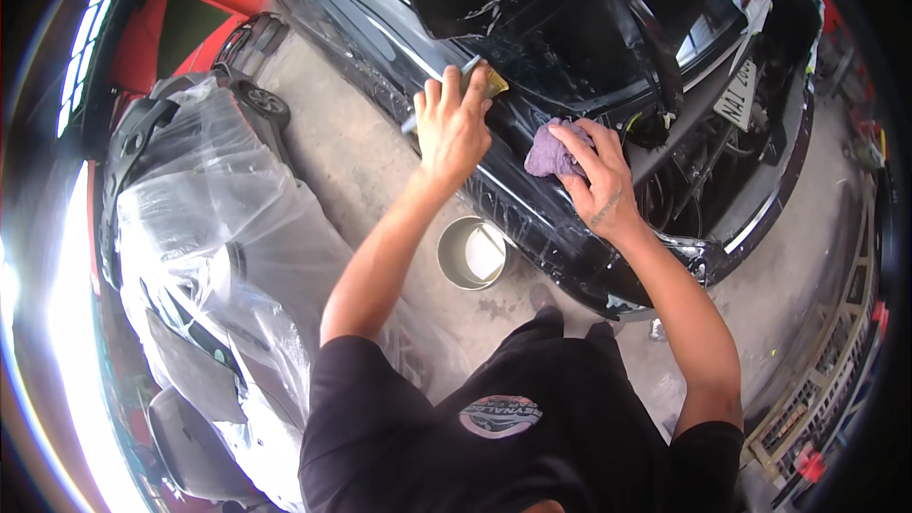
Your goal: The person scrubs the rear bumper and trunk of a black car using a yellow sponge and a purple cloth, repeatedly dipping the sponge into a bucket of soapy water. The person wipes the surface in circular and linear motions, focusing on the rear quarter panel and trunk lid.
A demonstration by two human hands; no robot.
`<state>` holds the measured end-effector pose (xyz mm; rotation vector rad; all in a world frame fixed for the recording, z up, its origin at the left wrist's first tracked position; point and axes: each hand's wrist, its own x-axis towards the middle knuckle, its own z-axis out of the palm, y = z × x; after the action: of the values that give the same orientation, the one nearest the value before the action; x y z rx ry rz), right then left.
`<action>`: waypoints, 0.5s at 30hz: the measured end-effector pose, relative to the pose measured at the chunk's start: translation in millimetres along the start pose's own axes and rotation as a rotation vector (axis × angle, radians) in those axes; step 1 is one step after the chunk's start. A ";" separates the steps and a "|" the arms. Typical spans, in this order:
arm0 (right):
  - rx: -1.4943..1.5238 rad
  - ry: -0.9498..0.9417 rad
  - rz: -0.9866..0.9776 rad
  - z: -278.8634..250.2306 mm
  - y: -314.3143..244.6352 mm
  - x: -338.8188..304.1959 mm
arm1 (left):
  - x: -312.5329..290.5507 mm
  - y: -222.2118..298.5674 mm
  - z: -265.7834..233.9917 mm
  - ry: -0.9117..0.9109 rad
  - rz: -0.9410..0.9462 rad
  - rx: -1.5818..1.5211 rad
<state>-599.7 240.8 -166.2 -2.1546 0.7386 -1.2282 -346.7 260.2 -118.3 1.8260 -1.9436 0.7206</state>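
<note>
My left hand (450,133) lies over a long grey block (472,64) that looks like a sanding block, with a yellow patch (497,83) showing beside the fingertips. Its fingers curl over the block, which rests on the wet black side of a car (380,47). To the right, my right hand (600,180) grips a crumpled purple cloth (549,152) between thumb and fingers. The cloth touches or hovers just above the car's front fender (532,199); I cannot tell which. Whitish streaks and drops mark the panel below both hands.
A round bucket (442,261) with pale liquid stands on the concrete floor (351,152) beside the car. Plastic sheeting (180,209) drapes car parts at left. The car's front end (689,180) is opened up at right. A slatted metal frame (807,375) lies far right.
</note>
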 end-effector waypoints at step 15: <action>0.005 0.001 0.005 1.1 1.3 0.7 | 37.7 -49.6 1.3 -0.042 -0.037 0.097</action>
<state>-598.7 239.6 -167.2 -2.1467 0.7408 -1.2276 -300.6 228.0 -91.6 1.9444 -1.9261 0.7833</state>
